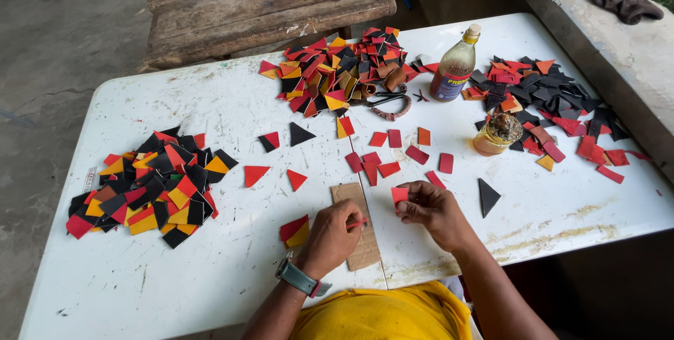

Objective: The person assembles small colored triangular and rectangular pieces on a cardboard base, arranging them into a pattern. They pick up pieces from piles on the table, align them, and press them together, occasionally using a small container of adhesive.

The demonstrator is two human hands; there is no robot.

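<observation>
My right hand (435, 211) pinches a small red square piece (400, 194) just above the white table (232, 101). My left hand (331, 236), with a teal watch on the wrist, holds a thin red stick (358, 223) over a brown cardboard strip (358, 231) lying on the table. Several loose red rectangles (390, 157) lie just beyond both hands. A red and yellow piece (295, 231) sits left of my left hand, and a black triangle (487, 196) lies right of my right hand.
Heaps of red, black and yellow cut pieces lie at the left (151, 185), back middle (337, 73) and right (547, 101). A plastic bottle (455, 67), a small glue jar (497, 133) and scissors (382, 100) stand behind. A wooden bench (260, 3) is beyond the table.
</observation>
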